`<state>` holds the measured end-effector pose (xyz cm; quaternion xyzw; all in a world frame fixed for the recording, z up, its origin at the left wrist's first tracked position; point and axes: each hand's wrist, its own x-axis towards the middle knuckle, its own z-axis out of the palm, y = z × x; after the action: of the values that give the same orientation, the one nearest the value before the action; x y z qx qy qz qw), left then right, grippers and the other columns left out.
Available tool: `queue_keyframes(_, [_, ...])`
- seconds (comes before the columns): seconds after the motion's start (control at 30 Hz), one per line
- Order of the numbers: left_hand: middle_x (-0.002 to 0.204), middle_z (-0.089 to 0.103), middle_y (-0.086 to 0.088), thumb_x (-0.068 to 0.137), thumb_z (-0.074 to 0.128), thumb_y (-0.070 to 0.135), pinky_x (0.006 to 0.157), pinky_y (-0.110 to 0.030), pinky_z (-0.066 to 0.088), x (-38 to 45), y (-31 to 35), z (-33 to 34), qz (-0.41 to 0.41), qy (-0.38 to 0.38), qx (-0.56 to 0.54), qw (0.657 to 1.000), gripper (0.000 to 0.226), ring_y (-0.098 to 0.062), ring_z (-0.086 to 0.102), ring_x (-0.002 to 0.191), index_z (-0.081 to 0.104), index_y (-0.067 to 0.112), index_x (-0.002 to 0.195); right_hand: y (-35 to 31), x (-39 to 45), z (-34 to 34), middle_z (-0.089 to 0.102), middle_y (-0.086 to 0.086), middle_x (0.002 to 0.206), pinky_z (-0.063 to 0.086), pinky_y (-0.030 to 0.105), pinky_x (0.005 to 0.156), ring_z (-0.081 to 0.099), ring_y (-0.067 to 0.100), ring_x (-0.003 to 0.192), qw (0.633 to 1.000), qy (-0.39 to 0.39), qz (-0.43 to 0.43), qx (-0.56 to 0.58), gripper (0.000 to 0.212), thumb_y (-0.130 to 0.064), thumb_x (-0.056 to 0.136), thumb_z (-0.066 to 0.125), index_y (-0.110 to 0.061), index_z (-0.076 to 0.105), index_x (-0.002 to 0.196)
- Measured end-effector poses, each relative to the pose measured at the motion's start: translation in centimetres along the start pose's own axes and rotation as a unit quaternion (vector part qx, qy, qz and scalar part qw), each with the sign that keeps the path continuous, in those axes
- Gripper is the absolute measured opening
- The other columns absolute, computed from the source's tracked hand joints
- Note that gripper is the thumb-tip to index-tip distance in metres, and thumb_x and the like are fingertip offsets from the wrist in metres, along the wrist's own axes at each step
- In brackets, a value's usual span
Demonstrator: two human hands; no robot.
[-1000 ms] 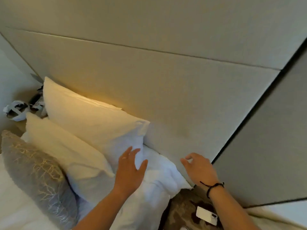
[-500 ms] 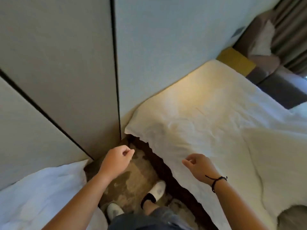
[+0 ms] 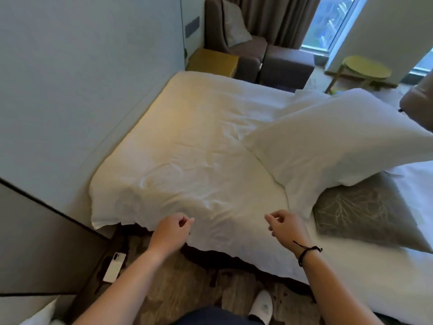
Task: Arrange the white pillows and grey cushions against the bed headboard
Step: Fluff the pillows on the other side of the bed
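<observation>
A second bed (image 3: 187,148) with a white sheet lies in front of me, its headboard panel (image 3: 82,78) on the left. A large white pillow (image 3: 339,141) lies on the right side of it, partly over a grey patterned cushion (image 3: 365,214). My left hand (image 3: 172,231) hovers at the bed's near edge, fingers loosely curled and holding nothing. My right hand (image 3: 288,225), with a black wrist cord, hovers over the sheet just left of the grey cushion, fingers curled and empty.
A white phone (image 3: 114,266) lies on the carpet in the gap between the beds, near my white slipper (image 3: 262,308). A yellow bedside table (image 3: 210,61), brown armchair (image 3: 236,43), ottoman (image 3: 288,64) and round yellow table (image 3: 365,69) stand beyond the bed by the window.
The view has swung right from the first bed's stacked pillows to the second bed. My left hand came off the white pillow; both hands now hover over the second bed's edge.
</observation>
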<state>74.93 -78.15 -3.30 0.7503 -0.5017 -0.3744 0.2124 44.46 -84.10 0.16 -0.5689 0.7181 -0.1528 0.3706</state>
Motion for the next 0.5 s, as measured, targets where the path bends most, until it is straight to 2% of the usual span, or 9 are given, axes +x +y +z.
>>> queue_keyframes(0.1, [0.065, 0.070, 0.001, 0.092, 0.056, 0.042, 0.069, -0.040, 0.056, 1.8, 6.0, 5.3, -0.002, -0.001, -0.011, 1.000, 0.039, -0.012, 0.065, 0.059, 0.068, 0.014, 0.069, 4.3, 3.4, -4.8, 0.071, -0.006, 0.072, 0.058, 0.036, 0.068, 0.068, 0.013, 0.070, 0.999, 0.001, 0.007, 0.035, 0.016, -0.041, 0.089, 0.062, -0.028, 0.067, 0.082])
queue_keyframes(0.2, [0.065, 0.070, 0.005, 0.089, 0.059, 0.041, 0.070, -0.040, 0.057, 3.5, 12.4, 10.5, 0.027, -0.009, -0.016, 0.999, 0.035, -0.009, 0.065, 0.060, 0.066, 0.017, 0.065, 8.4, 6.9, -9.6, 0.071, -0.006, 0.077, 0.056, 0.036, 0.074, 0.067, 0.013, 0.077, 0.998, 0.020, 0.008, 0.054, 0.015, -0.038, 0.090, 0.061, -0.025, 0.069, 0.089])
queue_keyframes(0.27, [0.065, 0.069, 0.004, 0.089, 0.060, 0.039, 0.070, -0.041, 0.057, 4.2, 16.5, 13.1, 0.040, -0.022, -0.015, 0.999, 0.033, -0.010, 0.065, 0.061, 0.066, 0.019, 0.064, 10.4, 8.6, -12.2, 0.068, -0.006, 0.081, 0.052, 0.033, 0.072, 0.064, 0.012, 0.078, 0.998, 0.029, 0.018, 0.060, 0.015, -0.035, 0.090, 0.062, -0.023, 0.069, 0.094])
queue_keyframes(0.33, [0.066, 0.070, 0.004, 0.089, 0.060, 0.038, 0.070, -0.041, 0.057, 4.4, 19.8, 15.0, 0.042, -0.035, -0.022, 0.998, 0.031, -0.011, 0.066, 0.062, 0.066, 0.020, 0.065, 11.9, 9.8, -14.1, 0.066, -0.006, 0.083, 0.049, 0.030, 0.069, 0.062, 0.011, 0.078, 0.997, 0.025, 0.029, 0.069, 0.015, -0.034, 0.091, 0.062, -0.022, 0.067, 0.099])
queue_keyframes(0.5, [0.068, 0.070, 0.003, 0.087, 0.061, 0.036, 0.069, -0.038, 0.054, 7.3, 24.9, 18.1, 0.056, -0.045, -0.009, 0.997, 0.028, -0.014, 0.066, 0.065, 0.066, 0.017, 0.066, 14.6, 13.6, -16.6, 0.067, -0.008, 0.084, 0.052, 0.031, 0.070, 0.063, 0.009, 0.077, 0.991, 0.053, 0.050, 0.113, 0.017, -0.032, 0.092, 0.060, -0.021, 0.067, 0.103])
